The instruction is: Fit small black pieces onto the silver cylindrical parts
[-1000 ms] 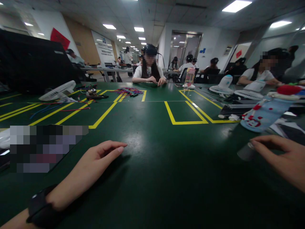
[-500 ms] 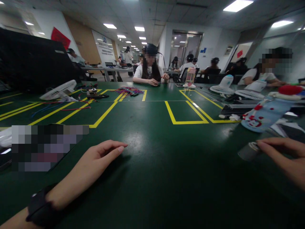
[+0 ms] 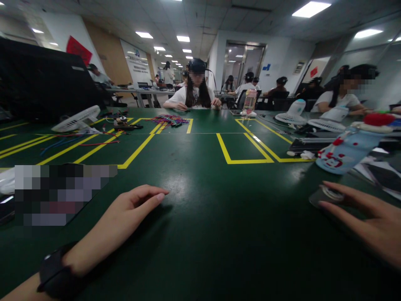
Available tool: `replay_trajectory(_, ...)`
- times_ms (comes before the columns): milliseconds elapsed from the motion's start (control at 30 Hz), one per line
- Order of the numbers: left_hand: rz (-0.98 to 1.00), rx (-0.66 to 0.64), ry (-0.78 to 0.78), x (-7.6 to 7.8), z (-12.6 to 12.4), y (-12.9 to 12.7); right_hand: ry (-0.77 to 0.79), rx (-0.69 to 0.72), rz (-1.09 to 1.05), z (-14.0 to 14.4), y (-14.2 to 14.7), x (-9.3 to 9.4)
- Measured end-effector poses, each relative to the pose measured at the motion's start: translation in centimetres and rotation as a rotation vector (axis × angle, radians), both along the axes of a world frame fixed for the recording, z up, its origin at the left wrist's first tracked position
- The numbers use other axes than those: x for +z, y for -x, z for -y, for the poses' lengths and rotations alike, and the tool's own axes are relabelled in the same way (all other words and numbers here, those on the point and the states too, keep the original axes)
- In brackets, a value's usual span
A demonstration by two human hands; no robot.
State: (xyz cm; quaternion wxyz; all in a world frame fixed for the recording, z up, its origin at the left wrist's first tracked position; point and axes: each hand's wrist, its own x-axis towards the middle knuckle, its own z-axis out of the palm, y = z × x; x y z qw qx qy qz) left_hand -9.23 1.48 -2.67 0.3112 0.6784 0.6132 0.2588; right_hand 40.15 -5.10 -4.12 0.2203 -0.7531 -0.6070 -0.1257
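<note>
On the right, my right hand reaches around a small grey cylinder, which has a pale ring-like top. My index finger lies over its far rim and my thumb is on its near side. Its exact kind is too blurred to tell. My left hand, with a black band on the wrist, rests on the green table. Its fingers are stretched out and it holds nothing.
Behind my right hand stands a blue bottle with a red top. White fans lie beyond it. Coloured wires are heaped near a person across the table. A blurred-out flat item lies left.
My right thumb and finger have gone from a pinch at the cylinder's right edge to a wider spread around it. My left hand stays put. The person opposite has shifted a hand leftward.
</note>
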Motion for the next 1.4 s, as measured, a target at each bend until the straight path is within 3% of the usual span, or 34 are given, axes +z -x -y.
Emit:
replay_trajectory(100,0.004,-0.010,-0.001,0.1,0.1,-0.3,0.008,0.309,-0.032,-0.6,5.0,1.6)
replay_trajectory(267,-0.001,-0.035,-0.026,-0.2,0.0,0.2,0.126,0.889,-0.255,-2.3,16.8,2.7)
replay_trajectory(400,-0.027,-0.018,-0.044,-0.2,0.1,0.4,0.218,1.019,-0.387,-3.0,21.4,1.3)
replay_trajectory(533,-0.046,-0.036,-0.165,0.5,1.2,-2.4,0.255,0.916,-0.500,-3.1,21.4,0.0)
replay_trajectory(667,0.046,-0.309,-0.262,2.1,2.3,-7.3,0.296,0.910,-0.565,-3.4,21.1,-0.4)
replay_trajectory(767,0.092,-0.369,-0.281,3.2,2.2,-9.3,0.323,0.905,-0.592,-3.6,21.2,-0.3)
replay_trajectory(933,0.107,-0.265,-0.275,2.6,1.4,-8.1,0.273,0.927,-0.535,-3.3,20.6,0.0)
replay_trajectory(1167,-0.145,-0.376,-0.247,-0.9,1.0,-7.4,0.228,0.945,-0.508,-3.1,20.7,0.1)
replay_trajectory(1300,-0.132,-0.340,-0.209,-0.6,1.0,-6.5,0.170,0.921,-0.455,-2.8,19.4,0.4)
replay_trajectory(1400,-0.109,-0.238,-0.174,0.1,1.0,-3.9,0.088,0.760,-0.345,-2.3,15.5,0.4)
